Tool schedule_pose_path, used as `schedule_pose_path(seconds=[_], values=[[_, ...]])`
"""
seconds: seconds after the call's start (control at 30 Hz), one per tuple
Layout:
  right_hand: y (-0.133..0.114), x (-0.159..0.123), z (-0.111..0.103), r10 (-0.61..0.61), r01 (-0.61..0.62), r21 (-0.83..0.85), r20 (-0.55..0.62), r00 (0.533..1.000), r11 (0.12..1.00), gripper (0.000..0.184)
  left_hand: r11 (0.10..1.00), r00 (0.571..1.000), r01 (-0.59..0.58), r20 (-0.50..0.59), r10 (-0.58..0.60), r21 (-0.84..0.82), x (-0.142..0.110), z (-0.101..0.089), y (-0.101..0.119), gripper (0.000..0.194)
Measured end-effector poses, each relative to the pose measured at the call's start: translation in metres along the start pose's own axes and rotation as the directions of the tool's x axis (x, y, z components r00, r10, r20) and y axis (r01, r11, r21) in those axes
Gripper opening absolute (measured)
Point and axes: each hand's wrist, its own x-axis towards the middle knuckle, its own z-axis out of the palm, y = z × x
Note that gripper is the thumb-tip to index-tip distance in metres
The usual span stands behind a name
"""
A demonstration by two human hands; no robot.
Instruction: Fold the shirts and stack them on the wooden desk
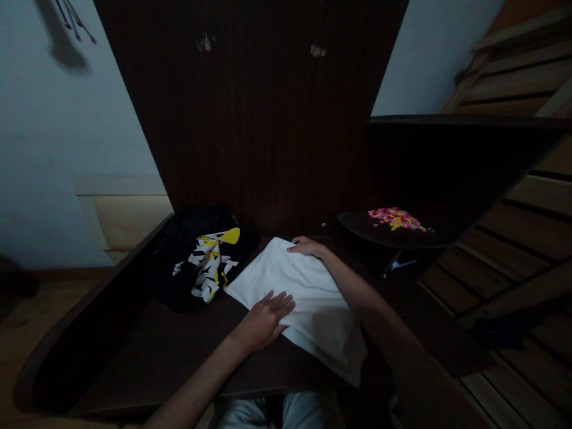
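A folded white cloth (295, 286) lies on the dark wooden desk (147, 357) in front of me, one corner hanging over the near edge. My left hand (266, 319) rests flat on the cloth's near left edge, fingers stretched out and together. My right hand (306, 246) lies on the far corner of the cloth, fingers bent down onto the fabric, with the forearm stretched across the cloth's right side. Neither hand lifts anything.
A black, white and yellow patterned garment (208, 262) is heaped at the back left of the desk. A low dark shelf on the right carries a pile of small pink and yellow bits (395, 218). A dark wooden panel (250, 119) rises behind. Wooden slats (513, 250) run along the right.
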Motion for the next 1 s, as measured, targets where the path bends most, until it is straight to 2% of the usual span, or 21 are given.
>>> schedule_pose_path(seconds=[0.1, 0.2, 0.27, 0.37, 0.43, 0.5, 0.6, 0.7, 0.8, 0.9, 1.0], values=[[0.004, -0.008, -0.012, 0.020, -0.020, 0.019, 0.019, 1.000, 1.000, 0.023, 0.990, 0.996, 0.065, -0.057, -0.073, -0.124, 0.001, -0.003, 0.002, 0.050], [0.008, -0.016, -0.023, 0.009, -0.010, 0.027, 0.043, 0.999, 1.000, 0.023, 0.987, 0.991, 0.074, -0.100, -0.088, -0.142, 0.004, -0.007, 0.008, 0.055], [0.011, -0.022, -0.028, -0.001, 0.001, 0.003, 0.058, 0.998, 1.000, 0.021, 0.997, 0.993, 0.002, -0.113, -0.012, -0.084, 0.006, -0.006, 0.016, 0.063], [0.018, -0.034, -0.033, -0.042, 0.043, -0.047, 0.036, 0.998, 0.998, 0.019, 0.982, 0.979, -0.189, -0.071, 0.190, 0.033, 0.011, -0.002, 0.035, 0.073], [0.024, -0.044, -0.036, -0.090, 0.091, -0.064, 0.017, 0.996, 0.994, 0.017, 0.948, 0.950, -0.308, -0.029, 0.311, 0.085, 0.017, 0.002, 0.049, 0.064], [0.029, -0.056, -0.040, -0.133, 0.133, -0.053, 0.015, 0.991, 0.990, 0.015, 0.927, 0.931, -0.362, 0.001, 0.364, 0.101, 0.025, 0.006, 0.062, 0.051], [0.032, -0.075, -0.049, -0.186, 0.186, -0.006, 0.004, 0.982, 0.982, 0.013, 0.948, 0.953, -0.304, 0.035, 0.302, 0.094, 0.039, 0.010, 0.074, 0.049], [0.028, -0.096, -0.062, -0.215, 0.217, 0.034, -0.051, 0.975, 0.976, 0.017, 0.979, 0.980, -0.193, 0.070, 0.189, 0.062, 0.049, 0.011, 0.075, 0.054], [0.019, -0.123, -0.072, -0.267, 0.272, 0.038, -0.093, 0.959, 0.962, 0.025, 0.998, 0.998, -0.058, 0.006, 0.058, -0.037, 0.050, 0.008, 0.067, 0.032], [0.008, -0.161, -0.072, -0.343, 0.342, 0.058, -0.002, 0.939, 0.938, 0.035, 0.970, 0.992, 0.008, -0.124, -0.039, -0.244, 0.045, 0.003, 0.060, 0.031], [0.000, -0.201, -0.063, -0.445, 0.444, 0.044, 0.144, 0.884, 0.895, 0.040, 0.904, 0.983, -0.024, -0.177, -0.057, -0.426, 0.041, -0.001, 0.057, 0.035]])
